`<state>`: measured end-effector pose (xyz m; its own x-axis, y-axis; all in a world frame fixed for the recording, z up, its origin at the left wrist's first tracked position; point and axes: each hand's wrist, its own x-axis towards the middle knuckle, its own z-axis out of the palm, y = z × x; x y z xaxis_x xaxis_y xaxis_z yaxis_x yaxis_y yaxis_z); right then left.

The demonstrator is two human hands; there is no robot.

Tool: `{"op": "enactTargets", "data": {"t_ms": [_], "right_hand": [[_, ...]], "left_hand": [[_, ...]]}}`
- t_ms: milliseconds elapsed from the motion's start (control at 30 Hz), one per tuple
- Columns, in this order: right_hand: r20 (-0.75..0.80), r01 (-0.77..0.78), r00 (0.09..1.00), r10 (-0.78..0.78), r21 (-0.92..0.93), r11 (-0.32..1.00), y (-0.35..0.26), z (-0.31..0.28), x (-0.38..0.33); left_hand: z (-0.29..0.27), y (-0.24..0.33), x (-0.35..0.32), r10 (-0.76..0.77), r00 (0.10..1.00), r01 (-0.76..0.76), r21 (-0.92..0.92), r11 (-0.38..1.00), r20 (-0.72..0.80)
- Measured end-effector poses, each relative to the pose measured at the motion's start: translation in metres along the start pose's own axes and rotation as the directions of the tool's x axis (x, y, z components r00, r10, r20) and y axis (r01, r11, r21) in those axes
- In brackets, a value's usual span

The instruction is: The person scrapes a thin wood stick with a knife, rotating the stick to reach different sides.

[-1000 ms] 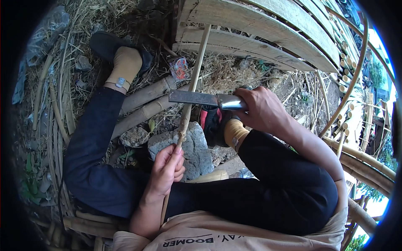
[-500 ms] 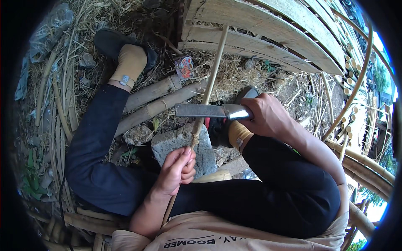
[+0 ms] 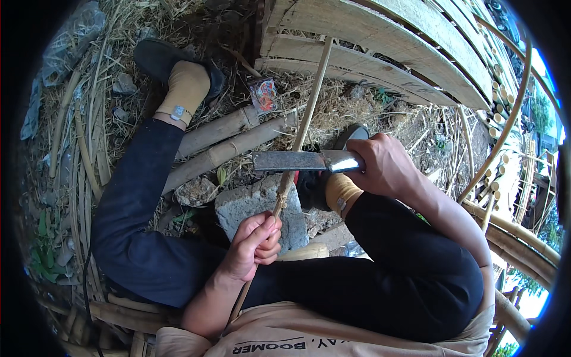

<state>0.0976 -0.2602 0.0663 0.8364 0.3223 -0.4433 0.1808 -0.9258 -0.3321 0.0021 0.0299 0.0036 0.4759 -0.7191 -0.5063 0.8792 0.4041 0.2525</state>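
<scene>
My left hand (image 3: 256, 245) is closed round a thin bamboo stick (image 3: 310, 110) just below a knot in it. The stick slants from my lap up and away toward a wooden slatted crate. In my right hand (image 3: 383, 165) is the handle of a machete (image 3: 288, 160), its broad, flat, dark blade pointing left. The blade lies across the stick above the knot and hides a short stretch of it. Beneath the stick, between my legs, rests a grey stone block (image 3: 241, 208).
The slatted wooden crate (image 3: 363, 30) stands at the far side. Two thick bamboo poles (image 3: 229, 149) lie on the straw-covered ground left of the stick. A small printed wrapper (image 3: 263, 95) is near them. Cut bamboo poles (image 3: 502, 98) are stacked at the right.
The stick's far end has shifted slightly right. My right hand and the machete have moved a little to the right, and my left hand slightly right and nearer me.
</scene>
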Motion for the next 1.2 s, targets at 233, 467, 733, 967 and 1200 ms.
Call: {"op": "enactTargets", "data": {"t_ms": [233, 467, 733, 967, 1200], "right_hand": [[0.076, 0.004, 0.997, -0.012, 0.098, 0.995, 0.002, 0.002, 0.0], [0.165, 0.08, 0.979, -0.122, 0.24, 0.967, 0.005, 0.009, -0.005], [0.129, 0.107, 0.984, -0.122, 0.116, 0.987, 0.006, 0.004, -0.005], [0.014, 0.046, 0.999, -0.048, 0.101, 0.994, 0.005, 0.005, -0.004], [-0.021, -0.033, 0.999, 0.033, 0.035, 0.999, 0.012, 0.001, -0.007]], "left_hand": [[0.001, -0.001, 0.0, -0.01, 1.0, 0.01, 0.022, 1.0, -0.003], [0.003, -0.004, 0.002, -0.02, 1.0, 0.02, 0.043, 0.999, 0.005], [0.001, -0.002, 0.0, -0.002, 1.0, 0.002, 0.02, 1.0, 0.011], [0.0, -0.003, 0.0, 0.0, 1.0, 0.0, -0.014, 1.0, 0.004], [0.002, -0.009, 0.006, -0.042, 0.999, 0.043, -0.054, 0.998, 0.021]]}}
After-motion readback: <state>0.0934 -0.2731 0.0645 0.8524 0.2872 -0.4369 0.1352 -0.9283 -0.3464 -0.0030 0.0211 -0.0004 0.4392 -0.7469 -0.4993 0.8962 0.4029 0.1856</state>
